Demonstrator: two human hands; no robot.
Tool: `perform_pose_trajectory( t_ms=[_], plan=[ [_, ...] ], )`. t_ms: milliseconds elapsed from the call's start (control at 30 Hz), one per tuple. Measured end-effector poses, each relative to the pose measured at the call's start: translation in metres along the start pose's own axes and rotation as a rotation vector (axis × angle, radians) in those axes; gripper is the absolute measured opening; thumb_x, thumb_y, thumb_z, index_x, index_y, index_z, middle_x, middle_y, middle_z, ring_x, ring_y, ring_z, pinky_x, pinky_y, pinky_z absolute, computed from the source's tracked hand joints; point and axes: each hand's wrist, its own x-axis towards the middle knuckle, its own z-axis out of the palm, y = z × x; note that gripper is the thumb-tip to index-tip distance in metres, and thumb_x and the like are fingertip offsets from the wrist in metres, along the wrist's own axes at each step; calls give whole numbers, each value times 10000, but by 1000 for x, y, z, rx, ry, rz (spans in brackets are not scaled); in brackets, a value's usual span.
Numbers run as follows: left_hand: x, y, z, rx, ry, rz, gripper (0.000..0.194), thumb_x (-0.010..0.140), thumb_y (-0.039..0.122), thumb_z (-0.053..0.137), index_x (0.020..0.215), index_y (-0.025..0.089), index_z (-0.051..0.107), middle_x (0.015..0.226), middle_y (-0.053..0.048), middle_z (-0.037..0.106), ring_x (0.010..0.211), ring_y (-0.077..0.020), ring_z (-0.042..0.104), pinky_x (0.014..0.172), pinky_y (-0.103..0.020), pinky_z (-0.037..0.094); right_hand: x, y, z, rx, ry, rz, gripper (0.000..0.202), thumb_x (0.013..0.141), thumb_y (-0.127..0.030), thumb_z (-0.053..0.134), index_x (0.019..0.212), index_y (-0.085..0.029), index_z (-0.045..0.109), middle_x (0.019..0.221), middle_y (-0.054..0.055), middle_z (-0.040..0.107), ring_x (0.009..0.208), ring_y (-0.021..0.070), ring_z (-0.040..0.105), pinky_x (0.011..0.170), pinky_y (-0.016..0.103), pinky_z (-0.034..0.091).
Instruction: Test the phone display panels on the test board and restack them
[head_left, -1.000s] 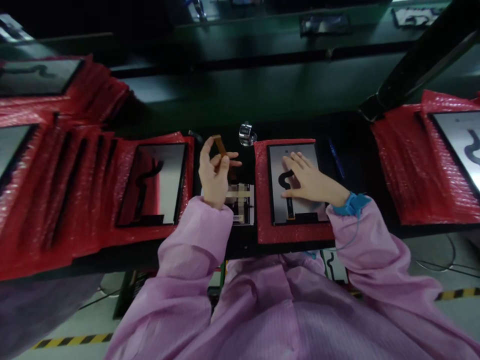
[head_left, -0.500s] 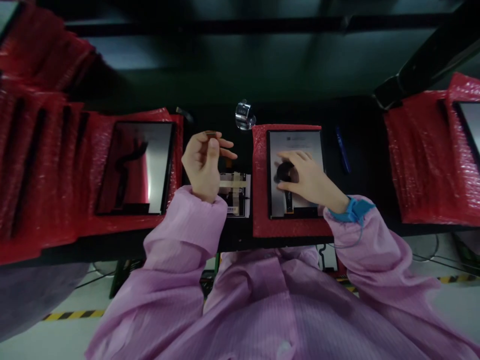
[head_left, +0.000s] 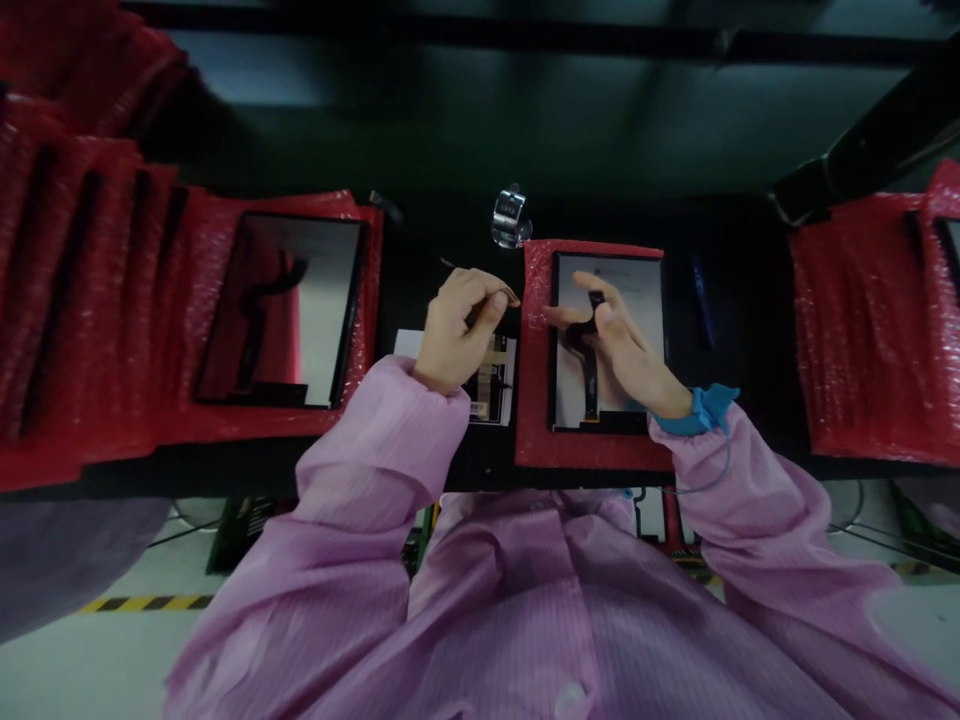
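My left hand [head_left: 463,325] is closed, pinching a small brownish strip [head_left: 512,296] between thumb and fingers, just left of the right-hand red sleeve. Over the screen panel [head_left: 645,290], my right hand [head_left: 619,340] pinches the upper end of the black flex cable [head_left: 589,365] between thumb and a finger; its other fingers are stretched out. The panel lies on a red bubble sleeve [head_left: 532,400]. Partly under my left hand is a small module with tape and a label [head_left: 491,390].
A second panel [head_left: 322,300] lies on red sleeves at the left. Stacked red sleeves [head_left: 855,340] are at the right. A metal counter [head_left: 508,215] stands behind; a blue pen [head_left: 703,300] lies right of the panel.
My left hand has moved right, towards the panel, with the strip. My right hand has turned and closed on the cable's end, which now stands raised. The whole view has shifted slightly.
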Motion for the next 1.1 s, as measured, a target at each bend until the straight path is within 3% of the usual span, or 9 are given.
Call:
perform_pose_trajectory(
  t_ms=[67, 100, 200, 433, 633, 867, 1100],
  plan=[
    [-1, 0, 1, 82, -74, 43, 246, 993, 283, 490, 828, 215, 660, 858, -40, 724, 889, -211, 630, 877, -406, 464, 1, 2, 3, -14, -15, -33, 574, 1047, -604, 140, 1251, -242, 537, 1206, 78, 686, 1223, 209, 612, 1072, 432, 490],
    [-1, 0, 1, 108, -107, 51, 237, 987, 272, 492, 830, 216, 661, 847, -37, 722, 890, -216, 627, 900, -422, 450, 2, 3, 3, -58, -31, -63, 585, 1048, -599, 133, 1086, -232, 586, 1160, 77, 685, 1184, 212, 614, 1063, 428, 482],
    [-3, 0, 5, 146, -199, 37, 235, 978, 270, 489, 838, 214, 668, 828, -25, 707, 887, -220, 620, 971, -455, 411, 7, 5, 1, -291, -97, -193, 489, 1060, -542, 244, 814, -223, 521, 1064, 70, 670, 1061, 212, 604, 1033, 440, 447],
    [-4, -3, 10, 151, -372, 39, 217, 934, 272, 513, 789, 230, 669, 784, -17, 692, 854, -221, 610, 1040, -492, 374, 11, 6, -1, -601, -117, -383, 253, 1022, -318, 413, 824, -220, 538, 1105, 80, 673, 1034, 231, 571, 985, 454, 439],
    [-5, 0, 9, 161, -410, 67, 244, 911, 247, 509, 718, 216, 656, 703, -20, 664, 820, -226, 599, 982, -493, 384, 11, 4, 1, -667, -62, -387, 224, 1012, -285, 425, 858, -216, 573, 1122, 79, 688, 1055, 240, 570, 982, 454, 455],
    [-5, 2, 9, 133, -421, 18, 225, 896, 239, 526, 710, 221, 652, 704, -21, 672, 825, -228, 588, 982, -496, 371, 11, 6, 4, -685, -65, -369, 219, 1016, -290, 424, 877, -218, 577, 1132, 75, 684, 1047, 242, 557, 979, 455, 450],
    [-6, 2, 9, 159, -432, 68, 234, 919, 223, 515, 734, 208, 656, 708, -17, 673, 825, -216, 585, 969, -475, 369, 11, 7, 4, -706, -78, -337, 204, 1008, -272, 427, 879, -212, 574, 1143, 81, 678, 1067, 250, 547, 995, 458, 444]
  ],
)
